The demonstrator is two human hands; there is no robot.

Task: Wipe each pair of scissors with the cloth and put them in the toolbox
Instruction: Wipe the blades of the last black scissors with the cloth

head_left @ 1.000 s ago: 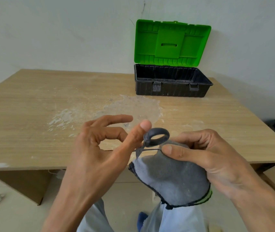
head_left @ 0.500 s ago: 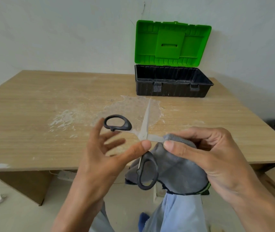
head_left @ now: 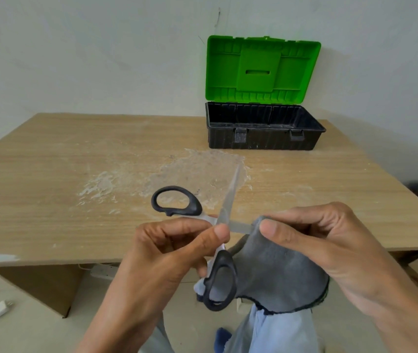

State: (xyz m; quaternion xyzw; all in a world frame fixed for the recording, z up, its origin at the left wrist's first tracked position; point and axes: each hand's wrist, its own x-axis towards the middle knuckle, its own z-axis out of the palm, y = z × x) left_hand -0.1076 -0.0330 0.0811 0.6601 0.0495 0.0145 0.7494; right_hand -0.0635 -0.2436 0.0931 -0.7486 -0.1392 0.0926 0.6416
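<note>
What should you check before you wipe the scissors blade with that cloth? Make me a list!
1. Left hand pinches the scissors near the pivot: ok.
2. Scissors spread open, blades apart: ok.
3. Right hand pinches the cloth over one blade: ok.
4. Bare blade points away from both hands: ok.
5. Toolbox lid up, on the table: ok.
6. Blades already clean: cannot tell.
</note>
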